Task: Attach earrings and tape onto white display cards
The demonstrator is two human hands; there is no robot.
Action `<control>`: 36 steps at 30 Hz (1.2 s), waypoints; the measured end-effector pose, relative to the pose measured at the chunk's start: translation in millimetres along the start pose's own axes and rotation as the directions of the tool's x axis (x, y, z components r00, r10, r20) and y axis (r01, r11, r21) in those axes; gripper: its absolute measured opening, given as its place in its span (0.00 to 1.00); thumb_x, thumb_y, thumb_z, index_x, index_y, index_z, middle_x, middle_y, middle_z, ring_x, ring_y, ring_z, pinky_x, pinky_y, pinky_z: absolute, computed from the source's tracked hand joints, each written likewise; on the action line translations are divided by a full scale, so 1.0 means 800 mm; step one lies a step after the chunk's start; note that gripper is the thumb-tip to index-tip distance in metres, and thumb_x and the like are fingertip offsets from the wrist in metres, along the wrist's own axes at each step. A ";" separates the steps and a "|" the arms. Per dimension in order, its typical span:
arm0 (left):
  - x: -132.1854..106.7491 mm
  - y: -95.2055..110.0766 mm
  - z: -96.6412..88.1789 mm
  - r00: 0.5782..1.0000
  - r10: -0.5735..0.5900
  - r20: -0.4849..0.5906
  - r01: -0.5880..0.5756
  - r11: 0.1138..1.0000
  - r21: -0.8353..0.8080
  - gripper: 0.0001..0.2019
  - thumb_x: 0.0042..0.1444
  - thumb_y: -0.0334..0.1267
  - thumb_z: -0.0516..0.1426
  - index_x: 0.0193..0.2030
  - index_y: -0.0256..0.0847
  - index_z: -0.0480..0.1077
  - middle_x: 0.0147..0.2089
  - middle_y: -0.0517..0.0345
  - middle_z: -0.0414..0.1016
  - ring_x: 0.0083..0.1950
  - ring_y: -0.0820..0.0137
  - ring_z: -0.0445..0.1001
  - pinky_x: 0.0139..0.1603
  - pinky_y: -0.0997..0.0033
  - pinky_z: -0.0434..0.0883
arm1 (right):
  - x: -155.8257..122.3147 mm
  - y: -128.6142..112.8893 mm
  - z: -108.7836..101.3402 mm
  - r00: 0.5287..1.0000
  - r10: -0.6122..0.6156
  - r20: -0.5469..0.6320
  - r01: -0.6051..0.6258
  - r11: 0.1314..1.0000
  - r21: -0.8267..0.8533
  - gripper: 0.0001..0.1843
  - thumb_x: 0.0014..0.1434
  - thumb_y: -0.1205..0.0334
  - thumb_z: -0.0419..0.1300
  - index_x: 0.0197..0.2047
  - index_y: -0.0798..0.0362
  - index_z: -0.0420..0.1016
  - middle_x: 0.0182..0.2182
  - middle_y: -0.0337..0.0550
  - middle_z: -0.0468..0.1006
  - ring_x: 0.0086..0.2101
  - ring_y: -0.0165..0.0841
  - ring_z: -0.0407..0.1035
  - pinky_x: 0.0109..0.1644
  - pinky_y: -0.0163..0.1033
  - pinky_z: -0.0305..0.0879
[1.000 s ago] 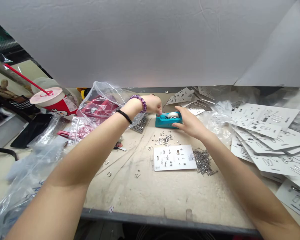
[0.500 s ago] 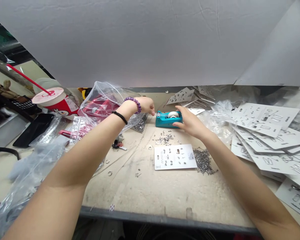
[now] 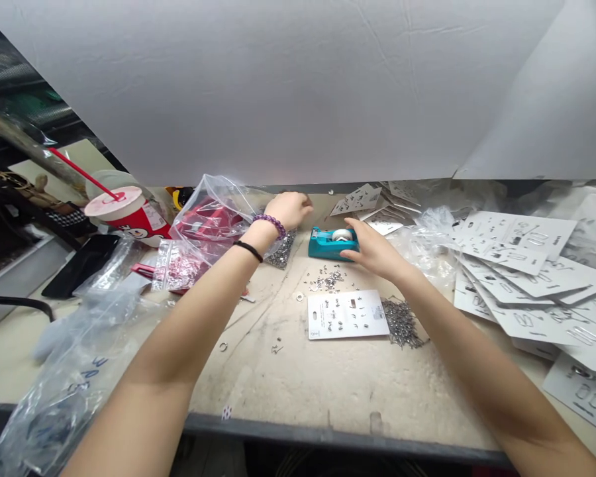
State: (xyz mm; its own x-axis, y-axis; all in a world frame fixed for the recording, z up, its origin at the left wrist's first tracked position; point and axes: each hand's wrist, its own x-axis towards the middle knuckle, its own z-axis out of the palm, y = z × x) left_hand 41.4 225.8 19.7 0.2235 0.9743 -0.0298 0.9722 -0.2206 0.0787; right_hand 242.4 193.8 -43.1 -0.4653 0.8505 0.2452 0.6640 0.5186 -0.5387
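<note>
My right hand [image 3: 373,250] grips the right end of a teal tape dispenser [image 3: 328,244] that stands on the beige table [image 3: 302,377]. A little left of and above the dispenser, my left hand [image 3: 291,208] hovers with its fingers pinched together; I cannot make out anything between them. That wrist wears a purple bead bracelet and a black band. A white card [image 3: 347,314] with small metal pieces on it lies in front of the dispenser. Loose metal bits [image 3: 328,279] are scattered between the card and the dispenser, and a heap of pins [image 3: 403,322] lies at the card's right edge.
A clear bag with something red inside [image 3: 213,215] and a small bag of metal parts [image 3: 281,250] lie under my left wrist. A lidded cup with a red straw [image 3: 125,213] and a black phone [image 3: 82,265] sit far left. Overlapping white cards [image 3: 526,265] cover the right side. Crumpled plastic bags [image 3: 74,371] lie front left.
My left hand has drawn away from the dispenser's left end, going left and then up. My right hand has stayed on the dispenser. The view shifted slightly.
</note>
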 end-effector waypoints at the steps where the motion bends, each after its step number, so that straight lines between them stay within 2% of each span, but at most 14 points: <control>1: -0.006 0.009 -0.006 0.998 0.057 -0.039 -0.062 0.990 -0.129 0.16 0.55 0.42 0.48 0.42 0.38 0.71 0.45 0.50 0.73 0.46 0.64 0.69 0.46 0.68 0.64 | -0.001 -0.005 -0.006 0.999 -0.005 -0.039 0.007 0.999 0.037 0.30 0.51 0.60 0.60 0.56 0.54 0.58 0.52 0.53 0.64 0.52 0.44 0.59 0.54 0.51 0.58; 4: -0.034 0.040 -0.017 0.976 0.217 -0.011 -0.184 0.799 -0.572 0.14 0.54 0.40 0.50 0.39 0.35 0.71 0.37 0.52 0.74 0.38 0.69 0.70 0.39 0.69 0.67 | -0.011 -0.025 -0.029 0.986 0.034 -0.164 0.015 0.957 0.290 0.22 0.54 0.53 0.57 0.51 0.55 0.65 0.49 0.50 0.67 0.50 0.40 0.61 0.54 0.48 0.59; 7: -0.070 0.068 -0.014 0.968 0.234 -0.091 -0.191 0.447 -0.874 0.13 0.53 0.33 0.50 0.44 0.34 0.69 0.42 0.52 0.73 0.42 0.72 0.70 0.44 0.69 0.67 | -0.033 -0.047 -0.048 0.996 0.072 -0.053 -0.025 0.793 0.609 0.20 0.57 0.52 0.54 0.48 0.54 0.67 0.45 0.48 0.71 0.44 0.35 0.66 0.48 0.45 0.65; 10: -0.103 0.085 0.004 0.965 0.229 -0.129 -0.166 0.150 -0.975 0.14 0.53 0.33 0.51 0.48 0.39 0.67 0.50 0.53 0.70 0.49 0.69 0.68 0.50 0.66 0.65 | -0.060 -0.059 -0.050 0.993 0.113 0.027 -0.096 0.668 0.738 0.16 0.55 0.55 0.56 0.45 0.55 0.69 0.39 0.46 0.73 0.38 0.32 0.69 0.43 0.42 0.68; 14: -0.129 0.097 0.029 0.957 0.282 -0.069 -0.070 -0.006 -0.998 0.15 0.53 0.35 0.53 0.48 0.42 0.69 0.56 0.54 0.65 0.57 0.63 0.62 0.55 0.63 0.62 | -0.089 -0.059 -0.040 0.976 0.218 -0.015 -0.127 0.623 0.772 0.10 0.55 0.56 0.57 0.36 0.54 0.72 0.30 0.41 0.74 0.31 0.28 0.68 0.38 0.39 0.69; 19: -0.136 0.100 0.047 0.969 0.247 0.008 0.023 -0.056 -0.998 0.15 0.53 0.36 0.54 0.49 0.45 0.69 0.56 0.56 0.66 0.57 0.62 0.62 0.55 0.61 0.61 | -0.105 -0.051 -0.030 0.965 0.262 0.000 -0.173 0.634 0.754 0.10 0.55 0.55 0.57 0.33 0.54 0.73 0.27 0.40 0.72 0.30 0.28 0.68 0.36 0.37 0.67; 22: -0.134 0.100 0.055 0.968 0.251 0.023 0.032 -0.033 -0.999 0.15 0.54 0.37 0.53 0.49 0.45 0.68 0.55 0.55 0.67 0.56 0.63 0.63 0.55 0.61 0.61 | -0.108 -0.047 -0.023 0.956 0.293 0.009 -0.193 0.608 0.770 0.10 0.54 0.55 0.58 0.31 0.54 0.72 0.25 0.39 0.72 0.29 0.28 0.67 0.36 0.36 0.66; 24: -0.133 0.100 0.060 0.985 0.174 -0.007 -0.018 0.062 -0.998 0.16 0.54 0.37 0.52 0.51 0.45 0.66 0.57 0.54 0.64 0.56 0.63 0.63 0.53 0.62 0.63 | -0.109 -0.045 -0.019 0.945 0.327 -0.014 -0.196 0.600 0.775 0.11 0.54 0.55 0.58 0.28 0.54 0.71 0.25 0.39 0.71 0.28 0.27 0.66 0.35 0.36 0.66; 26: -0.132 0.100 0.066 0.994 0.027 -0.104 -0.108 0.259 -0.960 0.19 0.54 0.37 0.52 0.54 0.45 0.62 0.59 0.52 0.60 0.54 0.65 0.64 0.50 0.63 0.65 | -0.111 -0.042 -0.016 0.932 0.361 -0.039 -0.198 0.596 0.778 0.12 0.53 0.55 0.58 0.26 0.55 0.70 0.24 0.39 0.70 0.27 0.27 0.64 0.33 0.35 0.65; 28: -0.132 0.100 0.072 0.979 -0.016 -0.203 -0.166 0.516 -0.841 0.20 0.54 0.37 0.51 0.55 0.43 0.59 0.57 0.50 0.61 0.51 0.65 0.65 0.49 0.63 0.65 | -0.114 -0.038 -0.015 0.928 0.371 -0.030 -0.211 0.592 0.778 0.12 0.54 0.55 0.57 0.26 0.55 0.69 0.24 0.39 0.70 0.27 0.27 0.64 0.32 0.34 0.64; 30: -0.132 0.101 0.079 0.979 0.098 -0.178 -0.193 0.723 -0.663 0.19 0.55 0.39 0.49 0.53 0.39 0.62 0.51 0.48 0.67 0.49 0.62 0.66 0.49 0.59 0.64 | -0.116 -0.034 -0.015 0.936 0.353 0.015 -0.241 0.608 0.757 0.12 0.54 0.55 0.56 0.27 0.55 0.69 0.25 0.39 0.69 0.27 0.27 0.63 0.30 0.33 0.62; 32: -0.130 0.103 0.085 0.971 0.230 -0.065 -0.232 0.837 -0.495 0.19 0.55 0.41 0.49 0.51 0.37 0.64 0.47 0.47 0.71 0.48 0.58 0.66 0.49 0.56 0.63 | -0.119 -0.031 -0.018 0.946 0.319 0.063 -0.266 0.646 0.716 0.12 0.55 0.54 0.54 0.29 0.55 0.69 0.25 0.38 0.68 0.26 0.26 0.62 0.29 0.33 0.61; 34: -0.127 0.105 0.088 0.955 0.296 0.015 -0.267 0.881 -0.391 0.19 0.53 0.41 0.50 0.50 0.36 0.65 0.44 0.46 0.71 0.46 0.56 0.66 0.47 0.55 0.63 | -0.120 -0.029 -0.022 0.955 0.286 0.080 -0.266 0.702 0.660 0.12 0.56 0.55 0.53 0.30 0.54 0.68 0.25 0.38 0.67 0.25 0.26 0.60 0.29 0.33 0.60; 36: -0.124 0.105 0.086 0.943 0.330 0.047 -0.286 0.873 -0.396 0.15 0.52 0.39 0.51 0.45 0.38 0.68 0.42 0.47 0.71 0.45 0.57 0.67 0.47 0.57 0.63 | -0.121 -0.029 -0.029 0.965 0.250 0.081 -0.248 0.761 0.600 0.11 0.57 0.56 0.53 0.30 0.54 0.68 0.24 0.37 0.66 0.25 0.26 0.59 0.29 0.33 0.58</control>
State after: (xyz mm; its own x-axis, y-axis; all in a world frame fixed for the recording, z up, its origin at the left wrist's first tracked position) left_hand 105.3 107.2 -39.5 0.5347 0.8436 -0.0489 0.7570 -0.4525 0.4714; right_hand 285.8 101.4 -36.1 -0.3305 0.9431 0.0361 0.2693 0.1309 -0.9541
